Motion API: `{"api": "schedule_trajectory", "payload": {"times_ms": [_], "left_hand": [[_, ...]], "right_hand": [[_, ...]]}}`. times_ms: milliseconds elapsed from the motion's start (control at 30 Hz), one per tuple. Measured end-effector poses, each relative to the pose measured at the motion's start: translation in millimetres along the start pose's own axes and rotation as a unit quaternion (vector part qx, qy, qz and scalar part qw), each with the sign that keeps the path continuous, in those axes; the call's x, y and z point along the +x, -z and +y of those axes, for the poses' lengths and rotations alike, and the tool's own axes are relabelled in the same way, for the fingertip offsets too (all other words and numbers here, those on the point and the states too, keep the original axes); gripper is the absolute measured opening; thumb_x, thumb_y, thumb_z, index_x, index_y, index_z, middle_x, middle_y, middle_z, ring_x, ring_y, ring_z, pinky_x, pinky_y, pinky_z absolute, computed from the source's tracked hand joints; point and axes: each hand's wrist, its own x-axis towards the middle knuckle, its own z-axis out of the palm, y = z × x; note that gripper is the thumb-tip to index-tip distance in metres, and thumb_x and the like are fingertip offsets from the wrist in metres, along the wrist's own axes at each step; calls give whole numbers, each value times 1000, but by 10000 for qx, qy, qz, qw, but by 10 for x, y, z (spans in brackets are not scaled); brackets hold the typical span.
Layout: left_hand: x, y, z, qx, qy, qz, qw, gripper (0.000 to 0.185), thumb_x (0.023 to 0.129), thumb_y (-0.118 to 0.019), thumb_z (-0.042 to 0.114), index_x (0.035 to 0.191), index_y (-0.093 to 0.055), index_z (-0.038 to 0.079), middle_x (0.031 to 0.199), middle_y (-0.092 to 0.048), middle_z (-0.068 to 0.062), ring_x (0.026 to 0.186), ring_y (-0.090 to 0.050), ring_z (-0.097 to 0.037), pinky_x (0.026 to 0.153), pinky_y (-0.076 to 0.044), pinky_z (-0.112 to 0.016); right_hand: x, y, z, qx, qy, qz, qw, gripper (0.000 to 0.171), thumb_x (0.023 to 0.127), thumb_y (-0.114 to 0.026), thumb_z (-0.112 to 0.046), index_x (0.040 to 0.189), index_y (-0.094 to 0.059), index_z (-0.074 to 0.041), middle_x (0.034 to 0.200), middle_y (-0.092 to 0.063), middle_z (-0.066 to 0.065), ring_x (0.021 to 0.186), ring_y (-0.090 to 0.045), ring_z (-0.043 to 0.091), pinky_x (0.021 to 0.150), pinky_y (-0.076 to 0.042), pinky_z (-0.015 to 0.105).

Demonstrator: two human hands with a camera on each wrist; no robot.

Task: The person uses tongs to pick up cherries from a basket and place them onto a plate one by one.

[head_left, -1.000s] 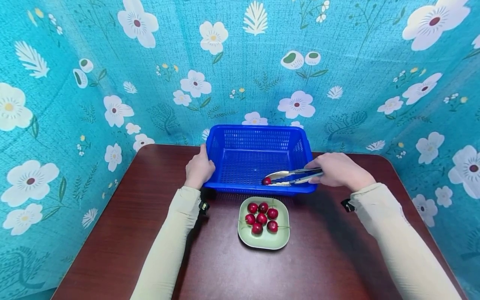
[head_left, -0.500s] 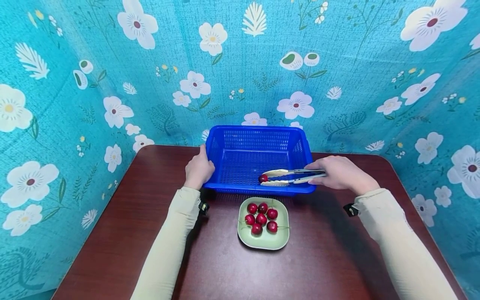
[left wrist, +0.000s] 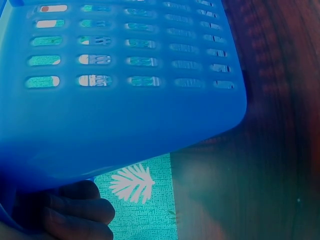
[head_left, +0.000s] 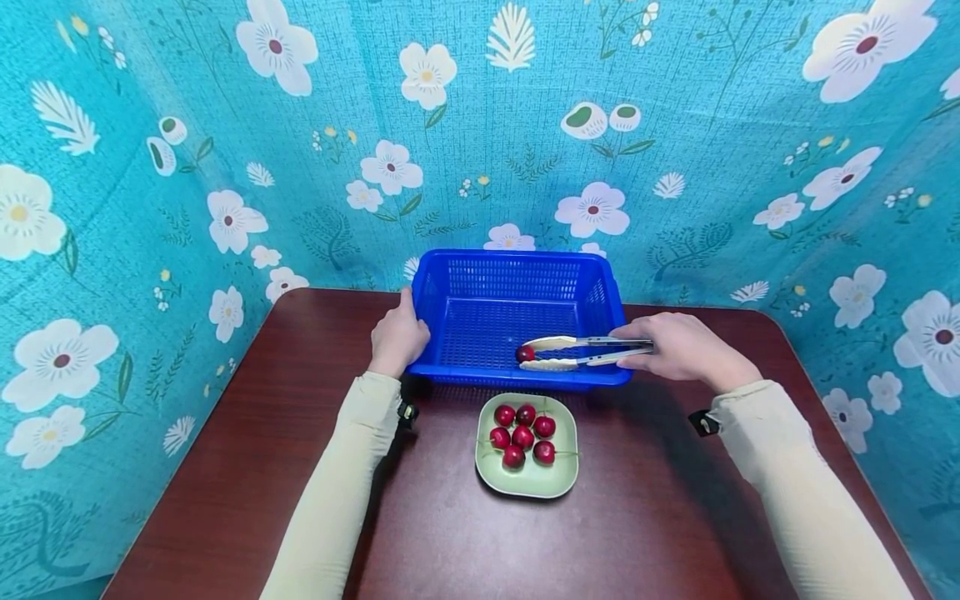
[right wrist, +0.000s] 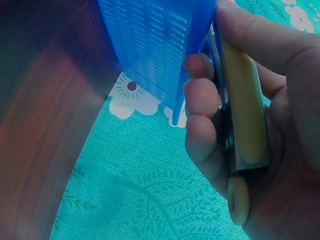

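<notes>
Head view only: right hand (head_left: 678, 346) grips tongs (head_left: 577, 352) pinching a cherry (head_left: 526, 353) above the basket (head_left: 450, 350) floor. Left hand (head_left: 397, 337) clasps the left rim. Right wrist view shows fingers (right wrist: 200, 95) curled round the handles; basket interior open.

Basket (head_left: 517, 312) walls bound the tongs (head_left: 577, 352) at 12, 3, 9; plate (head_left: 527, 446) blocks 6; bare table (head_left: 262, 433) at 8.

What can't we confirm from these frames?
- Left hand on the blue basket: head view hides the fingers behind the wall; left wrist view shows only dark fingertips under the rim.
- Cherry in the tongs: too small to tell whether it touches the floor.
- Right wrist view: tong tips hidden by the basket.
</notes>
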Motion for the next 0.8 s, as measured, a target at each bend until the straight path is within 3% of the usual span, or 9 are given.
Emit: {"api": "schedule_trajectory", "payload": {"times_ms": [800], "left_hand": [[8,14,12,-11,19,-35,10000,70,102,-54,21,164,-23,10,112,-72,-24,86,-71,-41,73,-56,-56]], "right_hand": [[-56,0,52,52,29,252,9997,53,91,-80,-34,137,-69,-12,121,-75,12,107,-72,34,90,-56,57]]}}
